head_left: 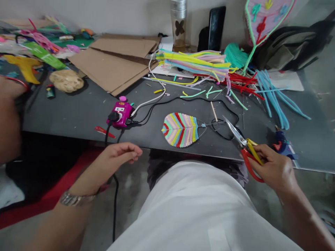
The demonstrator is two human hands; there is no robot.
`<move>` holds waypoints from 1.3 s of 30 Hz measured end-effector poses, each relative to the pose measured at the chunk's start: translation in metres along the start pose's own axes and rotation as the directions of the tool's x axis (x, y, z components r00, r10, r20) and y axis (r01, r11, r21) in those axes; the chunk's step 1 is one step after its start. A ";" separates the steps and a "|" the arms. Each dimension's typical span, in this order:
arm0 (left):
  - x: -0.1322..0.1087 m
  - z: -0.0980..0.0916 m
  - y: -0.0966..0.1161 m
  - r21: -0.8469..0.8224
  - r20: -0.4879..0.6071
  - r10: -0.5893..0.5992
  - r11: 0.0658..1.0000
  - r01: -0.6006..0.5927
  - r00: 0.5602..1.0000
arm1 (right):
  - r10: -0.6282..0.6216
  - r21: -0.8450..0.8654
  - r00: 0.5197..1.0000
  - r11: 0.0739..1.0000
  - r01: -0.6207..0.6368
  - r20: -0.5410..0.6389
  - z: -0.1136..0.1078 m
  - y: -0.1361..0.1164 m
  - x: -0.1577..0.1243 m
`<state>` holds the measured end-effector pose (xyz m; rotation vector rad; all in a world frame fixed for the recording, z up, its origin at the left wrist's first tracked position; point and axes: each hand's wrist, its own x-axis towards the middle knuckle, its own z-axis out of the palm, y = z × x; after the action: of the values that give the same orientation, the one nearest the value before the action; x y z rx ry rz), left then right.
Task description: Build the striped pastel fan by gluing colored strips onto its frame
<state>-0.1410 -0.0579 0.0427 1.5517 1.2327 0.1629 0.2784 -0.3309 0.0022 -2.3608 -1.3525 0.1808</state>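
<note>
My right hand (277,165) grips the handles of a pair of scissors (244,143), one handle yellow and one red-orange. The scissors' metal blades point up and left over the table's front edge. Left of the tips lies a leaf shape (180,129) covered in striped pieces of coloured pipe cleaner, with a wire stem toward the right. My left hand (123,155), wearing a metal watch, hovers just off the front edge, below a magenta power adapter (120,114). Its fingers are curled together and nothing shows in them.
A blue glue gun (285,144) lies at the right edge. Bundled pipe cleaners (193,62), cardboard sheets (115,62), a bottle (179,24) and a phone (217,28) stand along the back. Black cable (193,97) crosses the table. Another person's arm (9,118) reaches in at left.
</note>
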 end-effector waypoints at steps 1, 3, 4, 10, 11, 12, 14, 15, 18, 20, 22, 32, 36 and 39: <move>-0.006 -0.001 -0.011 0.041 0.008 -0.020 0.999 0.019 1.000 | -0.005 0.003 1.000 1.000 0.005 0.000 0.001 0.000 0.000; -0.015 0.000 -0.031 0.173 0.029 -0.048 0.984 0.043 0.998 | -0.017 0.001 1.000 1.000 0.017 0.000 0.002 -0.002 0.000; -0.018 0.002 -0.038 0.257 0.041 -0.052 0.965 0.040 0.998 | -0.025 -0.002 1.000 1.000 0.025 0.000 0.002 -0.003 0.000; -0.023 0.016 -0.045 0.541 0.044 0.070 0.837 -0.083 0.997 | 0.002 -0.059 0.999 0.998 -0.005 -0.039 -0.002 -0.003 -0.005; -0.023 0.018 -0.041 0.547 0.040 0.066 0.834 -0.077 0.997 | 0.009 -0.059 0.999 0.998 -0.012 -0.045 -0.003 -0.002 -0.006; -0.022 0.020 -0.036 0.549 0.034 0.069 0.832 -0.076 0.997 | 0.010 -0.055 0.998 0.998 -0.013 -0.056 -0.004 0.000 -0.006; -0.018 0.024 -0.025 0.545 0.004 0.127 0.831 -0.109 0.992 | 0.005 -0.042 0.998 0.999 -0.008 -0.069 -0.005 0.003 -0.007; -0.015 0.028 -0.019 0.538 -0.020 0.183 0.831 -0.143 0.983 | 0.005 -0.034 0.998 0.999 -0.007 -0.069 -0.004 0.004 -0.007; 0.001 0.048 0.000 0.503 -0.127 0.418 0.809 -0.305 0.899 | 0.018 -0.005 0.998 1.000 -0.018 -0.062 -0.002 0.006 -0.006; 0.018 0.068 0.015 0.512 -0.194 0.570 0.753 -0.413 0.799 | 0.021 -0.015 0.997 1.000 -0.022 -0.068 0.001 0.007 -0.006; 0.039 0.090 0.029 0.532 -0.208 0.676 0.685 -0.498 0.707 | 0.018 -0.044 0.997 0.999 -0.021 -0.080 0.003 0.007 -0.006; 0.105 0.154 0.061 0.705 0.181 0.698 0.399 -0.586 0.693 | 0.077 -0.090 0.992 0.992 -0.086 -0.105 -0.009 0.009 -0.013; 0.107 0.156 0.058 0.710 0.220 0.683 0.378 -0.595 0.696 | 0.071 -0.114 0.993 0.990 -0.081 -0.093 -0.008 0.008 -0.013; 0.109 0.157 0.056 0.707 0.219 0.690 0.376 -0.600 0.690 | 0.063 -0.120 0.993 0.990 -0.075 -0.100 -0.006 0.006 -0.008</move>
<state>0.0446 -0.0689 -0.0275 2.7793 0.6770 0.2841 0.2814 -0.3423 0.0048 -2.4860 -1.2706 0.0027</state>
